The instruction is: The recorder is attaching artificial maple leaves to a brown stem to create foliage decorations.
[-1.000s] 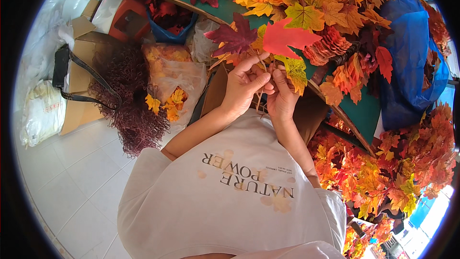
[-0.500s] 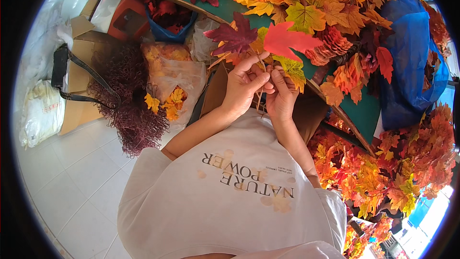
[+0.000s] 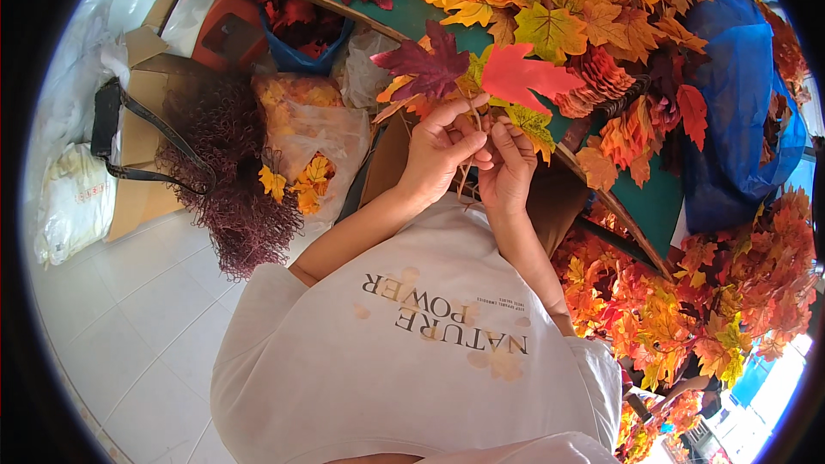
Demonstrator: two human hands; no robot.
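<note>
Both hands are raised in front of my chest, close together, around a small spray of artificial maple leaves. My left hand pinches its thin brown stems, with the index finger stretched along them. Beside it, my right hand has its thumb and fingers closed on the stems just under the leaves. Above the hands fan out a dark purple maple leaf, a plain red maple leaf and a yellow-green maple leaf. Where the stems meet, the fingers cover them.
A green tabletop bears a heap of orange and yellow leaves, stacked red leaves and a blue bag. On the left stand a plastic bag of leaves, purple wiry stems and a cardboard box. Leaf garlands fill the right side.
The purple and red leaves have shifted slightly to the right. My hands keep their pinch on the stems and have hardly moved.
</note>
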